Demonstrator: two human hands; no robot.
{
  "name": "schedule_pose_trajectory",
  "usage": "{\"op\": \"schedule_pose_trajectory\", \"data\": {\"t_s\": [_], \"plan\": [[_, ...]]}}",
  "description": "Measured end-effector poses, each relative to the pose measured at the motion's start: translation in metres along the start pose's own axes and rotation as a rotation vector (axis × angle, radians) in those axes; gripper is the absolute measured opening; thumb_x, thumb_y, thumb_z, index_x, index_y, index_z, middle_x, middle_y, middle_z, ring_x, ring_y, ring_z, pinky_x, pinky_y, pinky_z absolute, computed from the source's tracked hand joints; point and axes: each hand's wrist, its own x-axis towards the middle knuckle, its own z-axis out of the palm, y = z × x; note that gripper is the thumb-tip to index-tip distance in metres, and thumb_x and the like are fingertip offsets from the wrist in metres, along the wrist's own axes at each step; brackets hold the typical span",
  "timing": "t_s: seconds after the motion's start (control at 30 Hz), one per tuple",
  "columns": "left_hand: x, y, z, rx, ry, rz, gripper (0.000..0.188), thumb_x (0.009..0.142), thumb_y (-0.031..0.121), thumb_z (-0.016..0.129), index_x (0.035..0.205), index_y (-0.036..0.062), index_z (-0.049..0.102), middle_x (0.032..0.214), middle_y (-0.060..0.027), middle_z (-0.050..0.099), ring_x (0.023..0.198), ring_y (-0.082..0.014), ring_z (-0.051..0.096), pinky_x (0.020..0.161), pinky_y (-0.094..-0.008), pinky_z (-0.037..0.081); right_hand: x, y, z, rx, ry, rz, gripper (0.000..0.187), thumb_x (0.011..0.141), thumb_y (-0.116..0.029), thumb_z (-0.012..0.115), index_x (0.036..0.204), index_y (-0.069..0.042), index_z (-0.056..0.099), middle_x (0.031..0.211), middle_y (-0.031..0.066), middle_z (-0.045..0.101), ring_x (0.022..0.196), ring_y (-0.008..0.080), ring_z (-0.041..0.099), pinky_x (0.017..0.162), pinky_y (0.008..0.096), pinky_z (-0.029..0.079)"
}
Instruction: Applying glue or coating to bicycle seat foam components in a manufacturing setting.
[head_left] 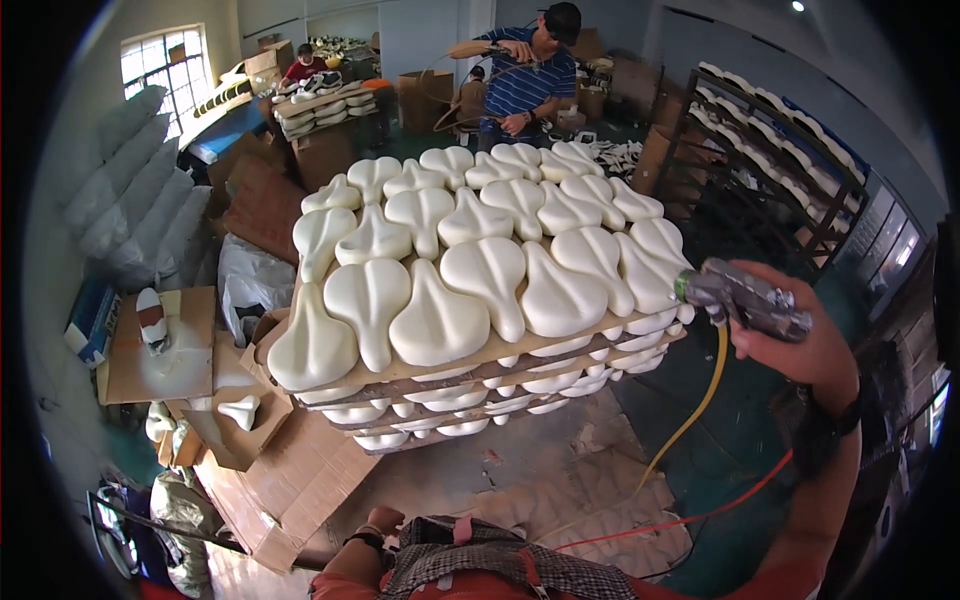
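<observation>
My right hand [798,350] grips a spray gun [742,296] beside stacked saddle pads [484,276]; my left hand's [384,519] grip I cannot tell.

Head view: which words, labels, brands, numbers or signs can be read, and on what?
Blue-and-white box: printing, too small and slanted to read.
Spray gun in the right hand: no readable marking.
White saddle-shaped pieces: no lettering visible.
Elsewhere: nothing legible.
</observation>
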Motion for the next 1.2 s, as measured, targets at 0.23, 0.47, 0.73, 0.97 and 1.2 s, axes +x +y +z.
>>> {"op": "schedule_pose_trajectory", "data": {"t_s": [0.23, 0.47, 0.73, 0.97, 1.2], "plan": [[0.015, -0.019, -0.047, 0.007, 0.025, 0.162, 0.018, 0.075, 0.018, 0.063, 0.083, 0.0028, 0.066, 0.075, -0.0071, 0.068, 0.051, -0.0168, 0.063, 0.046, -0.0276, 0.051, 0.076, -0.031, 0.046, 0.030, 0.079, -0.097, 0.053, 0.078, -0.003, 0.064, 0.128, 0.000, 0.046, 0.091, -0.0020, 0.059, 0.075, 0.0027, 0.049, 0.069, 0.0191, 0.044], [0.033, -0.093, -0.132, 1.165, -0.092, 0.612, 0.017, 0.074, 0.027, 0.068, 0.087, 0.0164, 0.066, 0.081, -0.0031, 0.068, 0.080, -0.0235, 0.066, 0.066, -0.0382, 0.051, 0.107, -0.072, 0.089, -0.008, 0.015, -0.004, 0.055, 0.076, -0.001, 0.066, 0.127, 0.000, 0.048, 0.098, -0.0023, 0.059, 0.081, 0.0035, 0.050, 0.074, 0.0189, 0.044], [0.054, -0.113, -0.197, 1.125, -0.195, 0.553, 0.024, 0.074, 0.039, 0.063, 0.083, 0.0165, 0.061, 0.073, -0.0053, 0.064, 0.069, -0.0254, 0.063, 0.059, -0.0413, 0.048, 0.104, -0.090, 0.118, -0.068, 0.061, 0.051, 0.054, 0.077, -0.005, 0.065, 0.128, -0.001, 0.047, 0.093, -0.0005, 0.060, 0.076, 0.0035, 0.052, 0.068, 0.0204, 0.046], [0.038, -0.063, -0.174, -0.355, -0.032, -0.125, 0.009, 0.074, 0.011, 0.063, 0.078, 0.0029, 0.062, 0.064, -0.0100, 0.059, 0.049, -0.0210, 0.061, 0.040, -0.0321, 0.050, 0.110, -0.098, 0.133, 0.000, 0.208, -0.076, 0.054, 0.079, -0.005, 0.064, 0.129, 0.000, 0.045, 0.094, -0.0010, 0.060, 0.076, 0.0033, 0.052, 0.069, 0.0204, 0.045], [0.027, -0.090, -0.148, 0.178, -0.157, 0.164, 0.020, 0.073, 0.022, 0.064, 0.089, 0.0103, 0.063, 0.078, -0.0084, 0.063, 0.065, -0.0247, 0.063, 0.053, -0.0364, 0.052, 0.041, -0.104, 0.107, -0.189, -0.082, 0.037, 0.055, 0.077, -0.004, 0.065, 0.129, 0.000, 0.045, 0.094, -0.0004, 0.060, 0.080, 0.0028, 0.050, 0.071, 0.0194, 0.042]]}}
